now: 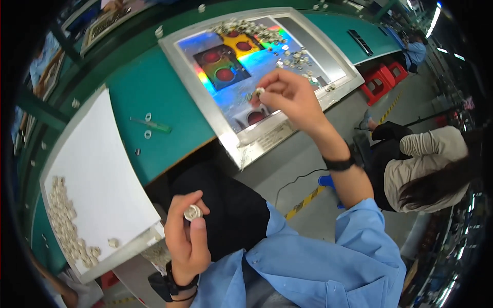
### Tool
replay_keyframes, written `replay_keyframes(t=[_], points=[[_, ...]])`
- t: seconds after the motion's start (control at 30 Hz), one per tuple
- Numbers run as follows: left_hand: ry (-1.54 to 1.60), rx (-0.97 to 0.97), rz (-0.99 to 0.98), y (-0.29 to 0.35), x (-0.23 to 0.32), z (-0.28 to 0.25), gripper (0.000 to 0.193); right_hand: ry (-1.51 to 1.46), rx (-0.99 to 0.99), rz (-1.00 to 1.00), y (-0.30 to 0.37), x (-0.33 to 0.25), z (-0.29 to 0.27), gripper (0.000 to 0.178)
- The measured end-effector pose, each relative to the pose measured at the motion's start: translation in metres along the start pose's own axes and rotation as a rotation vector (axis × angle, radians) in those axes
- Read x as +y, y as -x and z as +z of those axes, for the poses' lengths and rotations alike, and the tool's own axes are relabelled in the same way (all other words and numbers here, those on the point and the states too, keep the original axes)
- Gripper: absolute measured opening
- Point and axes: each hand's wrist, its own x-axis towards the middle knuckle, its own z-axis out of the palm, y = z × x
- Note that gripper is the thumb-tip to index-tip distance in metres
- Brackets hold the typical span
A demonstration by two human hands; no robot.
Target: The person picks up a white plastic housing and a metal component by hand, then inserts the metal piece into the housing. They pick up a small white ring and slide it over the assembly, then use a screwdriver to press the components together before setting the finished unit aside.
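Observation:
My left hand [188,241] is closed, holding a small round off-white part [193,212] with a ring-shaped face between thumb and fingers, above my lap. My right hand [294,98] is closed in a pinch on a small pale part [260,92], whose exact kind is too small to tell. It hovers over the near part of a metal-framed panel [250,152] with a shiny, rainbow-reflecting surface. Many small loose parts [246,30] are heaped along that panel's far side, and more [295,59] lie scattered beyond my right hand.
To the left, a white-surfaced framed board [97,154] bears a pile of off-white round parts [64,218]. A green-handled screwdriver [156,124] and small rings [148,134] lie on the green table [174,97]. Red stools [379,84] and a seated person [429,167] are at right.

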Motion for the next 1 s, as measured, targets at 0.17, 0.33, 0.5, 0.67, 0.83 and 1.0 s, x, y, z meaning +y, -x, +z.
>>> replay_keyframes(t=[0.17, 0.33, 0.5, 0.67, 0.83, 1.0], points=[[0.487, -0.002, -0.011, 0.018, -0.024, -0.008, 0.023, -0.227, -0.081, -0.225, 0.069, -0.008, 0.109, 0.022], [0.653, -0.014, -0.199, 0.034, -0.014, -0.016, 0.024, -0.271, -0.059, -0.400, 0.092, 0.010, 0.180, 0.030], [0.671, 0.038, -0.298, 0.044, -0.011, -0.027, 0.023, -0.217, -0.066, -0.408, 0.103, 0.010, 0.201, 0.030], [0.671, 0.075, -0.344, 0.050, -0.015, -0.032, 0.019, -0.126, -0.052, -0.489, 0.101, 0.016, 0.204, 0.027], [0.648, 0.061, -0.228, 0.052, -0.031, -0.034, 0.015, 0.025, -0.128, -0.666, 0.088, 0.017, 0.193, 0.024], [0.794, 0.070, -0.293, 0.052, -0.041, -0.031, 0.014, 0.044, -0.110, -0.676, 0.087, 0.028, 0.195, 0.027]])
